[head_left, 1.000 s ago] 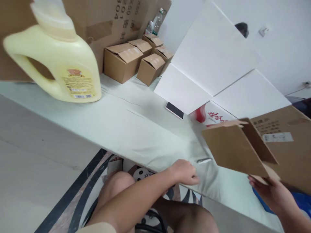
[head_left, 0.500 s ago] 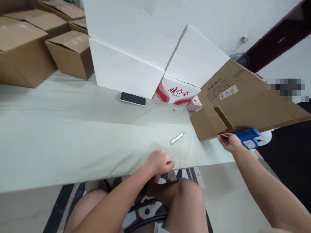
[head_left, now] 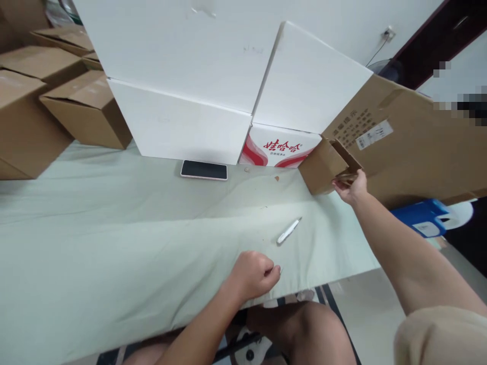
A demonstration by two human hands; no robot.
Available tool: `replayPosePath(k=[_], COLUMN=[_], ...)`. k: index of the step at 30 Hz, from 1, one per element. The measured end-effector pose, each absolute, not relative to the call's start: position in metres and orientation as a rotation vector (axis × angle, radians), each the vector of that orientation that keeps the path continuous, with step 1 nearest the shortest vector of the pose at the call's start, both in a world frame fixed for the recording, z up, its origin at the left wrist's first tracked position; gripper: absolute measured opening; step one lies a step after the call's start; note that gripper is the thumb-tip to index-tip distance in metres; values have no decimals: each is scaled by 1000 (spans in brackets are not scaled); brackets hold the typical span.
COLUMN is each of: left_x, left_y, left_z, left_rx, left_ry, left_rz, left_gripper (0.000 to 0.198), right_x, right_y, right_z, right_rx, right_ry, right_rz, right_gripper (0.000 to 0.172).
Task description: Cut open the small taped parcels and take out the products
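My right hand (head_left: 352, 187) grips the near flap of a small brown cardboard box (head_left: 323, 165). The box stands at the table's back right corner with its top open, close against a white box with red print (head_left: 279, 147). My left hand (head_left: 256, 274) is curled into a fist near the front edge of the table, and nothing shows in it. Just beyond that fist lies a white pen-like utility knife (head_left: 289, 231), touched by neither hand. A phone (head_left: 204, 170) with a dark screen rests flat before the white boxes.
Plain white boxes (head_left: 182, 126) line the back of the cloth-covered table (head_left: 133, 243). Several brown cartons (head_left: 91, 111) stand at left. On the right, a large cardboard sheet (head_left: 411, 142) rises behind my right arm, with a blue object (head_left: 422, 218) and a white roll (head_left: 460, 215) beside it.
My right hand has pushed the small box back toward the printed white box, and the pink carton behind it is now hidden. The view has shifted; my left hand stays in a fist.
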State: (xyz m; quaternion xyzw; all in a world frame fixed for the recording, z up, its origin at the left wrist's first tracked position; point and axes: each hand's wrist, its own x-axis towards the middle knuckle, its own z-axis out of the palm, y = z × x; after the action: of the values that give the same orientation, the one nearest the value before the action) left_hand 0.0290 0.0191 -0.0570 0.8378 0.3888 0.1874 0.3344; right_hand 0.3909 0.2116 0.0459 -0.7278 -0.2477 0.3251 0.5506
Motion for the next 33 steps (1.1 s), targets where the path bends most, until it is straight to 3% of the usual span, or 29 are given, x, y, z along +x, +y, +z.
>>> replayPosePath(k=[4, 10, 14, 18, 23, 29, 33], left_x=[26, 22, 11, -18, -61, -90, -99], left_y=[22, 21, 16, 10, 4, 0, 0], left_z=[-55, -48, -37, -27, -26, -26, -25], left_rx=[2169, 2193, 2171, 2078, 1893, 1729, 1618], left_ry=[1023, 1047, 1113, 1220, 1340, 1375, 1346], left_rz=[501, 558, 588, 608, 644, 680, 715], left_gripper=[44, 42, 38, 39, 43, 45, 44], right_x=[372, 315, 243, 135, -44, -220, -267], right_y=[228, 215, 197, 195, 205, 232, 265], right_z=[41, 43, 50, 48, 36, 34, 27], right_rx=[-1809, -1995, -1924, -1751, -1192, -1109, -1274], right_ry=[-741, -1047, -1391, -2021, -2791, -2689, -2574], right_rz=[885, 987, 1095, 1035, 527, 170, 78], right_gripper=[53, 22, 18, 30, 38, 65, 70])
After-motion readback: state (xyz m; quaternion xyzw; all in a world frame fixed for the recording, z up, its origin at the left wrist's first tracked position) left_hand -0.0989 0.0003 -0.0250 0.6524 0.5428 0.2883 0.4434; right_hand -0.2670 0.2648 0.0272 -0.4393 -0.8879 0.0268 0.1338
